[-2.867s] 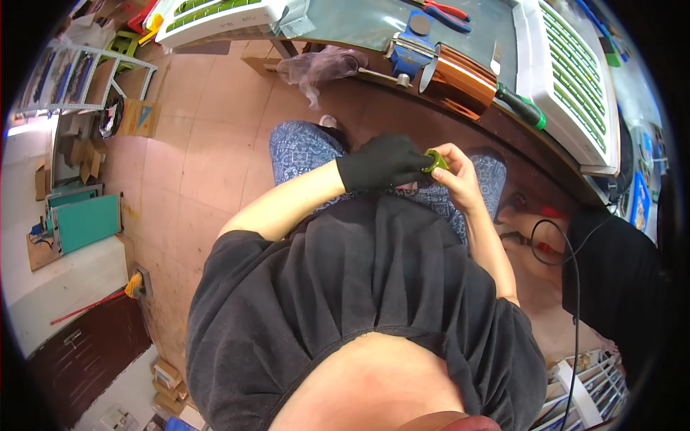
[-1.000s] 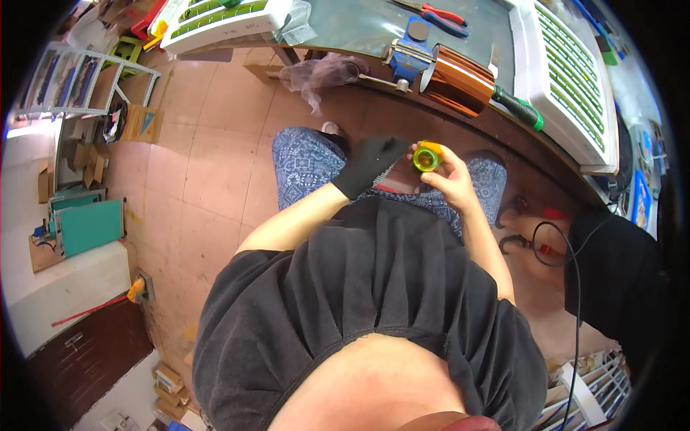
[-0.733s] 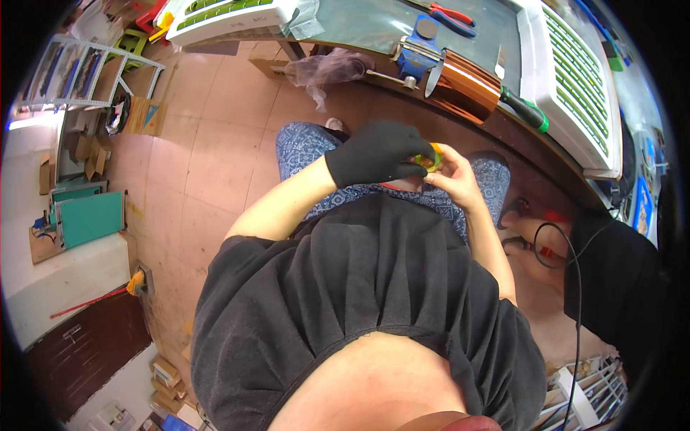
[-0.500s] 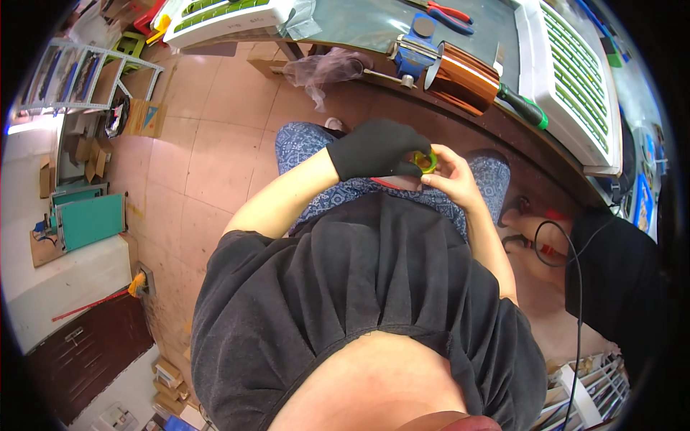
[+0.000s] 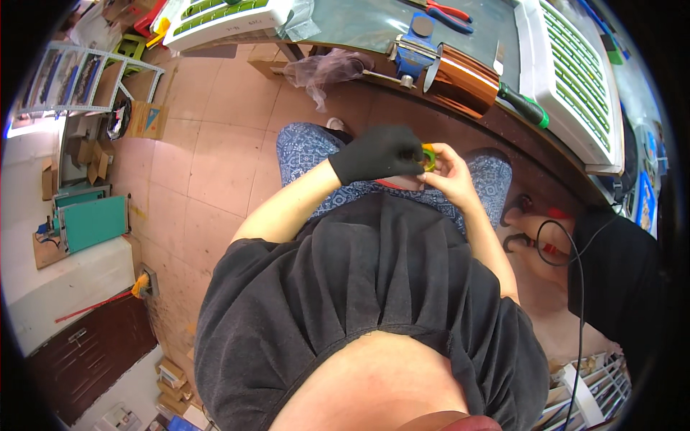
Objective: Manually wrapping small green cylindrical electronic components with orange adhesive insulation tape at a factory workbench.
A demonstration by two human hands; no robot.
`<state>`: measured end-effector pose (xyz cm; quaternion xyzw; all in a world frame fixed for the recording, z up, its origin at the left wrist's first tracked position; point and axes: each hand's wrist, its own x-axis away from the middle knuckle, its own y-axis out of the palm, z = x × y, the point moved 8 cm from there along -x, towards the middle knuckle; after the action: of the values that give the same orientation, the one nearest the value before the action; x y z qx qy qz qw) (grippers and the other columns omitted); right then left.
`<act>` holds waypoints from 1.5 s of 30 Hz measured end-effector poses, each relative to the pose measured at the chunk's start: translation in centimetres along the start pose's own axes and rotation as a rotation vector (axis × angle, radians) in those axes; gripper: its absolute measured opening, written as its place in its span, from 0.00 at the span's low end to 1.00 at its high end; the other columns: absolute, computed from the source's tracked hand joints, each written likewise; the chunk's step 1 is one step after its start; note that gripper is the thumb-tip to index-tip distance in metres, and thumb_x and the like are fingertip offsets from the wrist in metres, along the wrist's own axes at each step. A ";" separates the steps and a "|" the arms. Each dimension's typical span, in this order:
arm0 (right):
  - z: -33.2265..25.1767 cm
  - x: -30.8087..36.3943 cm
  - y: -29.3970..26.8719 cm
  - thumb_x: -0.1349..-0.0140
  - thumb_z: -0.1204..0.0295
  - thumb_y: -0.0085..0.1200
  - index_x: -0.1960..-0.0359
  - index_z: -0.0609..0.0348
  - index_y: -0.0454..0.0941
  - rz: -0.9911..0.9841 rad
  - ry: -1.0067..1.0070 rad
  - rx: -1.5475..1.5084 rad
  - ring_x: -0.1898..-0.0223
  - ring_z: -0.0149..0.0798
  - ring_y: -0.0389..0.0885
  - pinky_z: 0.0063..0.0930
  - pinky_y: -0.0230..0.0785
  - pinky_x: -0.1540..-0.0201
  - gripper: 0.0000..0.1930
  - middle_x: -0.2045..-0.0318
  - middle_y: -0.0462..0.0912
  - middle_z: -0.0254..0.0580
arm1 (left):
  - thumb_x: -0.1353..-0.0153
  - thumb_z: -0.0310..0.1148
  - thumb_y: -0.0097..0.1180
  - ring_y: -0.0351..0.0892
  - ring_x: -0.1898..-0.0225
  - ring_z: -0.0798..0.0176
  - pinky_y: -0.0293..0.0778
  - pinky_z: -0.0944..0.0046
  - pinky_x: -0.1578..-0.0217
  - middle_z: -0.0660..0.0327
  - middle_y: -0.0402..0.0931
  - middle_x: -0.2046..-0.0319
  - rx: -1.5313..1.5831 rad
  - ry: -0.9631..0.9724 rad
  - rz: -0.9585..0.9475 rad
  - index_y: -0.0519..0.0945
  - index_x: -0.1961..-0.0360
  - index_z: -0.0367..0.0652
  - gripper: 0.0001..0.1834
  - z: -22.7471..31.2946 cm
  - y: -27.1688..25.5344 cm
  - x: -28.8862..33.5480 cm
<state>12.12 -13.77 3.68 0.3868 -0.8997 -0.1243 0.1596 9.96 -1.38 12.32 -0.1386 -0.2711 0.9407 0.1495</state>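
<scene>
Above my lap, my right hand [image 5: 451, 178] is bare and pinches a small yellow-green ring [image 5: 432, 159] between thumb and fingers. My left hand [image 5: 381, 154], in a black glove, is curled closed against the ring's left side, and its fingers hide part of it. Whether the glove also grips something small cannot be made out. Under the hands, a pale shape with a red edge [image 5: 399, 184] shows partly on my lap.
Ahead stands a workbench [image 5: 352, 25] with a blue vise [image 5: 420, 47], a copper-coloured cylinder [image 5: 461, 79], a green-handled tool [image 5: 523, 106] and pliers [image 5: 449, 16]. White trays with green strips [image 5: 575, 79] sit at its right and left. A black cable [image 5: 579, 309] hangs at right.
My gloved left hand has turned and its fingers have closed in, covering more of the ring. The ring has tilted and shows narrower. My right hand stays nearly in place.
</scene>
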 end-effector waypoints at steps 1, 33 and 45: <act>0.2 0.0 0.1 0.50 0.86 0.58 0.50 0.62 0.67 0.000 -0.001 0.000 0.53 0.31 0.75 0.26 0.69 0.48 0.24 0.54 0.75 0.40 | 0.50 0.35 0.60 0.75 0.71 0.53 0.70 0.58 0.69 0.55 0.75 0.74 0.001 0.017 0.029 0.81 0.71 0.41 0.09 -0.2 0.0 0.1; -1.0 0.4 -0.3 0.52 0.79 0.61 0.60 0.60 0.65 0.314 -0.316 0.277 0.56 0.41 0.73 0.30 0.71 0.54 0.20 0.59 0.70 0.42 | 0.45 0.30 0.57 0.75 0.68 0.57 0.70 0.64 0.66 0.56 0.74 0.70 0.161 -0.057 0.324 0.78 0.68 0.36 0.08 -4.3 2.7 0.9; -0.3 0.0 -2.3 0.44 0.80 0.55 0.50 0.63 0.66 0.250 -0.127 -0.124 0.53 0.31 0.74 0.25 0.66 0.47 0.19 0.55 0.74 0.40 | 0.48 0.30 0.58 0.72 0.65 0.52 0.68 0.58 0.63 0.55 0.72 0.69 0.001 0.023 0.265 0.76 0.67 0.38 0.09 -2.0 2.2 0.3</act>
<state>13.77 -15.30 3.16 0.2525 -0.9397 -0.1829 0.1403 9.92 -2.16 9.41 -0.1841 -0.2484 0.9506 0.0273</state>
